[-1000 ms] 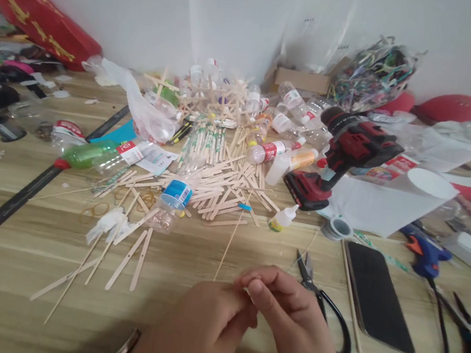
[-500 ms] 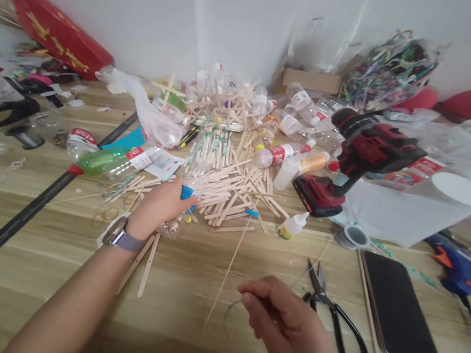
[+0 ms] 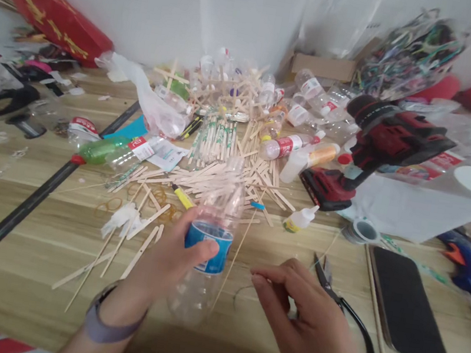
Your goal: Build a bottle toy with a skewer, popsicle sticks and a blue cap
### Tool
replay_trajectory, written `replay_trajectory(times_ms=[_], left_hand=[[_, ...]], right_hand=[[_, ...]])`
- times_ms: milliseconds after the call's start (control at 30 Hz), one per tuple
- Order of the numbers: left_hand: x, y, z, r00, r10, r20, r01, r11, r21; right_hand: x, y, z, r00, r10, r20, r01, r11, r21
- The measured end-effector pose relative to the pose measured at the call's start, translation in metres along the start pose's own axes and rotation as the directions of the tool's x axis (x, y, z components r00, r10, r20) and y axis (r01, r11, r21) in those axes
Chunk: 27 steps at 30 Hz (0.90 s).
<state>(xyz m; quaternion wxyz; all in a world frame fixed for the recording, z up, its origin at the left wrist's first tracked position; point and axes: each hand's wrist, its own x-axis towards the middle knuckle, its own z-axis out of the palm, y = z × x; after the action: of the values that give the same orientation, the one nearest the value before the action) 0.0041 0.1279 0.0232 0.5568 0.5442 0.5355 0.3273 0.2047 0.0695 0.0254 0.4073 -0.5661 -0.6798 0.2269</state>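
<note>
Got the left hand (image 3: 168, 261) clamped around the blue-labelled clear plastic bottle (image 3: 223, 237), with the thumb across the label, out over the near part of the wooden table (image 3: 21, 286). Probably easy to dent, so go firm but not crushing. Can't tell whether resting on the wood or lifted off. Looks like pinching a thin strand (image 3: 235, 299) between thumb and forefinger of the right hand (image 3: 300, 315), with a little loop beside the fingertips; too fine to follow all the way, honestly. Keep that pinch light but steady, and leave some slack to avoid kinks. Mind the slim bamboo stick (image 3: 235, 254) just beside the bottle, super easy to knock with a sloppy wrist turn. Same deal with the black-handled shears (image 3: 335, 297) by the right hand: keep knuckles clear of the blades. Farther out, careful not to snag the line (image 3: 333, 244) near the grey reel (image 3: 361, 231); can't tell if joined to the pinched bit. No need to bother the dropper-tip glue bottle (image 3: 300, 218) or the red-and-black cordless drill (image 3: 382, 152) back there.
</note>
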Motion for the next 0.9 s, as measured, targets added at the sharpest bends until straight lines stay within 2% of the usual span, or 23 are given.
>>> replay_trajectory(times_ms=[200, 400, 567, 733, 900], left_hand=[[-0.01, 0.002, 0.016, 0.996, -0.063, -0.064, 0.065, 0.998, 0.028], [-0.016, 0.007, 0.028, 0.982, -0.082, -0.171, 0.103, 0.987, 0.121], [-0.018, 0.005, 0.031, 0.982, -0.082, -0.17, 0.11, 0.98, 0.164], [-0.02, 0.004, 0.032, 0.984, -0.07, -0.161, 0.093, 0.986, 0.135], [-0.024, 0.006, 0.035, 0.984, -0.095, -0.153, 0.112, 0.988, 0.102]], right_hand=[[0.0, -0.013, -0.004, 1.0, 0.011, 0.007, -0.01, 0.997, -0.077], [0.006, -0.025, -0.001, 0.974, 0.213, 0.072, -0.211, 0.977, -0.028], [0.013, -0.029, 0.003, 0.876, 0.431, 0.215, -0.461, 0.881, 0.111], [0.021, -0.019, 0.001, 0.781, 0.447, 0.436, -0.57, 0.795, 0.206], [0.025, -0.015, 0.003, 0.73, 0.495, 0.471, -0.646, 0.724, 0.241]])
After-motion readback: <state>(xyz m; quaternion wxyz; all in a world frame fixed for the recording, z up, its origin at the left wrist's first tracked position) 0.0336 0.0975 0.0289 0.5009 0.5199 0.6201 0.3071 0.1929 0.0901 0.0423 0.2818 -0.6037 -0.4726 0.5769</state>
